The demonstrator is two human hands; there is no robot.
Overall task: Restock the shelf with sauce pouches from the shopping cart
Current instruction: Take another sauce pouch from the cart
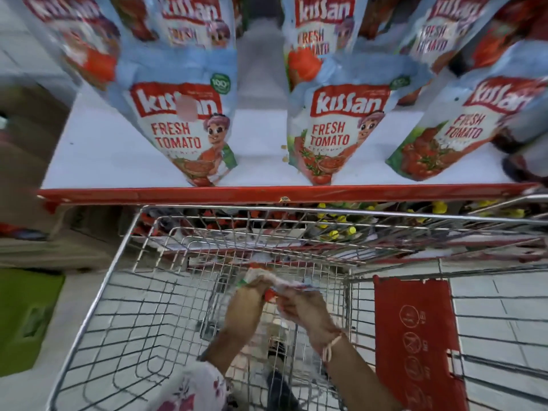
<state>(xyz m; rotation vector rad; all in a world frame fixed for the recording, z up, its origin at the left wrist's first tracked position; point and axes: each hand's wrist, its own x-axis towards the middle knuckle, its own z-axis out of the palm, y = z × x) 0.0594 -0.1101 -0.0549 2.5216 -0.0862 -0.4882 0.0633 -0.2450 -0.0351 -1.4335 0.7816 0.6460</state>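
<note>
Both hands — left hand (246, 304), right hand (302, 307) — fingers gripping one sauce pouch (267, 281) (blurred) inside the shopping cart (98, 292).

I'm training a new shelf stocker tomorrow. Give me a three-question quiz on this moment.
1. True or false: the shopping cart is piled full of ketchup pouches.
2. What do the left hand and right hand hold? A) one pouch together B) a bottle C) nothing
3. Fill in: the white shelf has a ___ front edge.

Key
1. False: the only pouch seen in the cart is the one in the hands, and floor tiles show through the wire bottom.
2. A: both hands grip the same blurred pouch over the cart.
3. Red. Kissan Fresh Tomato pouches stand upright behind it.
</note>
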